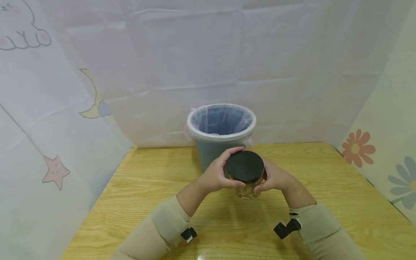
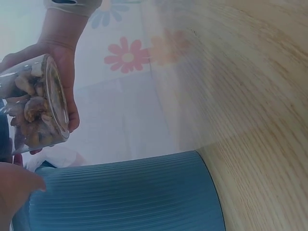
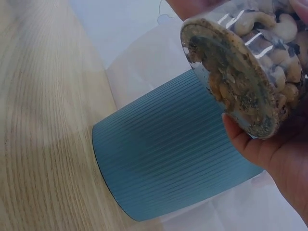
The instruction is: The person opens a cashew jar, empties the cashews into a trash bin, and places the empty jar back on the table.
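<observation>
The clear round jar of mixed nuts (image 1: pixel 248 189) with a black screw lid (image 1: pixel 245 166) is being held above the wooden table (image 1: pixel 325 202), before the blue ribbed bin (image 1: pixel 211 151). The left hand (image 1: pixel 216 175) is curling round the lid; the right hand (image 1: pixel 274 178) is gripping the body. It is probably rigid, smooth, fairly heavy and slippery; the wall below the lid looks the safest hold.

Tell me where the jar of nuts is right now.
In the head view the jar is held above the table at centre, between the left hand and the right hand, just in front of the blue bin.
</observation>
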Motion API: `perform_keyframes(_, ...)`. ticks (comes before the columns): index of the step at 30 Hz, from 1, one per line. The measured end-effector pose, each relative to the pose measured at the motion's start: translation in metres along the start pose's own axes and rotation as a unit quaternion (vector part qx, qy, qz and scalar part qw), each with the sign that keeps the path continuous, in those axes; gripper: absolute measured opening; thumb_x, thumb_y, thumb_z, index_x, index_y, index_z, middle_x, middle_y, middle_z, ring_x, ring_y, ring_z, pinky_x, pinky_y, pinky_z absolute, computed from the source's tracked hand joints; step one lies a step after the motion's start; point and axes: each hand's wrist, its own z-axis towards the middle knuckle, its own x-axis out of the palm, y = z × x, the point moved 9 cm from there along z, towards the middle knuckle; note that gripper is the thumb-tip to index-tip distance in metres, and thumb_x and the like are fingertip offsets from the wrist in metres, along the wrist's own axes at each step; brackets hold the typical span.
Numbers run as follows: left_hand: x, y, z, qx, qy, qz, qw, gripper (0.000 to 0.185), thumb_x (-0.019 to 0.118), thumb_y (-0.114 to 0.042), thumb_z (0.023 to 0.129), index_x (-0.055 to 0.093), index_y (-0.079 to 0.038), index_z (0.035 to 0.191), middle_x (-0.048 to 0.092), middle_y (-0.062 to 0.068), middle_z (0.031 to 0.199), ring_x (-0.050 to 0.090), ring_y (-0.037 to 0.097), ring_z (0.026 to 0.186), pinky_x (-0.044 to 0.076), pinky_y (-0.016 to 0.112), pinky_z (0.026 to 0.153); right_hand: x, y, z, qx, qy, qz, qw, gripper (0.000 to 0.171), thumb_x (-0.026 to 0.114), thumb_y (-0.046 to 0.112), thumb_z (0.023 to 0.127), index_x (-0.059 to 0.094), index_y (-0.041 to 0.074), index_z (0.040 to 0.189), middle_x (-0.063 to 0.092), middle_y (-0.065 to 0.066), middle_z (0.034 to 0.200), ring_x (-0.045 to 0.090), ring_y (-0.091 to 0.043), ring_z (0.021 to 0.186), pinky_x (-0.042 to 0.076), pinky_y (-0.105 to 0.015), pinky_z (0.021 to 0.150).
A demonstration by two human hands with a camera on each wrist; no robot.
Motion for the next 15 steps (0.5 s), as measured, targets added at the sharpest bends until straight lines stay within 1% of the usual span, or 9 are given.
perform_keyframes(3,-0.0006,0.0002,0.0006,-0.001,-0.003,0.002,1.0,0.083,0.076,-0.007,0.072,0.028,-0.002,0.139,0.041,0.022,0.131,0.047,0.018,0.115,0.039,0.034,0.097,0.0011,0.0014,0.001,-0.009,-0.001,0.003,1.0,0.077,0.075,0.006,0.074,0.031,0.004,0.138,0.044,0.0,0.132,0.045,-0.013,0.116,0.039,-0.028,0.095)
perform_keyframes(6,-0.0003,0.0002,0.0009,0.001,-0.004,0.001,1.0,0.082,0.075,-0.001,0.071,0.028,-0.001,0.138,0.041,0.023,0.131,0.048,0.018,0.114,0.04,0.034,0.096,0.0015,0.0022,0.0016,-0.017,-0.003,0.003,1.0,0.077,0.074,0.008,0.075,0.03,0.003,0.138,0.044,-0.001,0.132,0.045,-0.014,0.115,0.04,-0.028,0.095)
perform_keyframes(11,0.0,-0.0004,0.0002,0.005,-0.008,0.004,1.0,0.082,0.076,-0.004,0.072,0.027,0.005,0.137,0.041,0.025,0.13,0.048,0.02,0.115,0.04,0.033,0.096,0.0008,0.0006,0.0014,-0.016,-0.008,-0.002,1.0,0.076,0.075,0.007,0.074,0.033,0.004,0.136,0.045,0.0,0.13,0.046,-0.013,0.114,0.04,-0.028,0.095)
perform_keyframes(13,-0.0005,-0.0008,-0.0004,0.005,-0.011,0.007,0.9999,0.082,0.076,-0.002,0.071,0.027,0.006,0.137,0.041,0.026,0.13,0.048,0.02,0.114,0.04,0.032,0.096,0.0008,0.0002,0.0016,-0.016,-0.006,-0.005,1.0,0.076,0.076,0.008,0.073,0.033,0.004,0.136,0.046,0.0,0.13,0.046,-0.013,0.114,0.039,-0.028,0.095)
perform_keyframes(15,-0.0015,-0.0012,-0.0007,0.004,-0.015,0.012,0.9998,0.082,0.075,0.003,0.07,0.028,0.006,0.136,0.042,0.025,0.129,0.049,0.02,0.114,0.041,0.032,0.096,0.0009,-0.0001,0.0026,-0.017,-0.004,-0.006,1.0,0.076,0.076,0.01,0.074,0.033,0.003,0.136,0.045,-0.001,0.13,0.046,-0.014,0.114,0.039,-0.028,0.095)
